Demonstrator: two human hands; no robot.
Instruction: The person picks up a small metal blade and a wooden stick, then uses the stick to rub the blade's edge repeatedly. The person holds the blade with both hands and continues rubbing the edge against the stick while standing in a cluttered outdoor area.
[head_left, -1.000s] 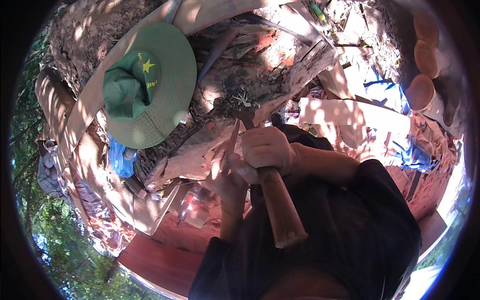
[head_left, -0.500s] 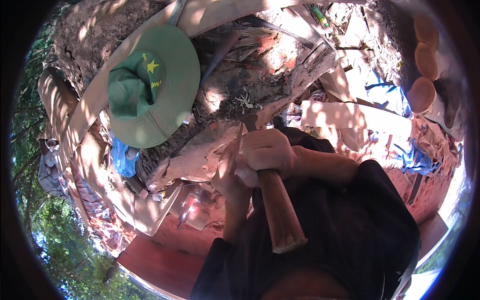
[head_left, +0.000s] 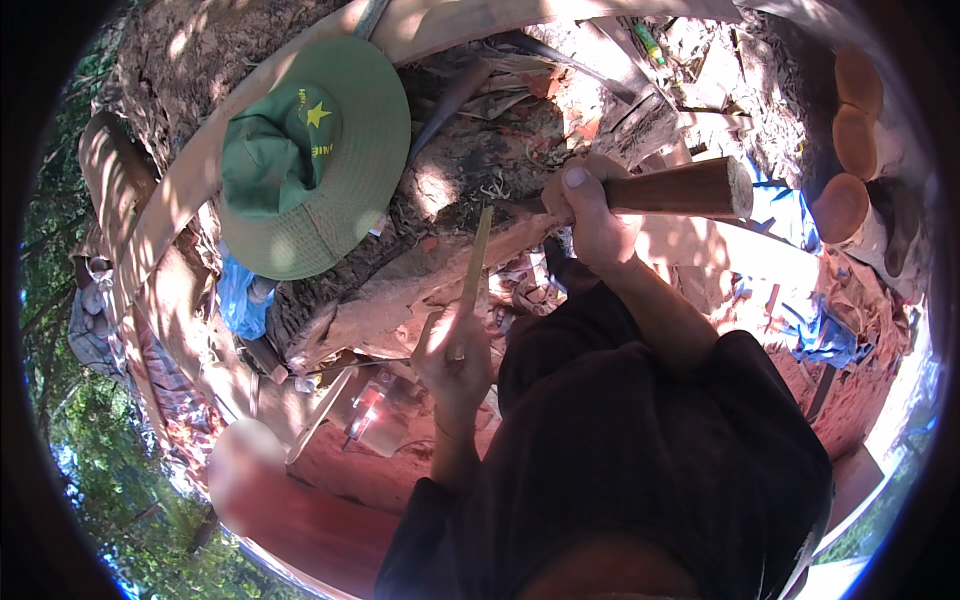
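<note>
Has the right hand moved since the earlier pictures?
Yes: judged against the green hat, the right hand has moved up and farther right in the view.

strip: you are holding a slender, straight, yellowish-brown strip (head_left: 477, 258) in your left hand (head_left: 453, 362), its far end pointing away from you and leaning slightly right | tool: you are gripping a wooden-handled tool (head_left: 685, 190) in your right hand (head_left: 600, 220), its thick brown handle pointing rightward, widening toward the butt
</note>
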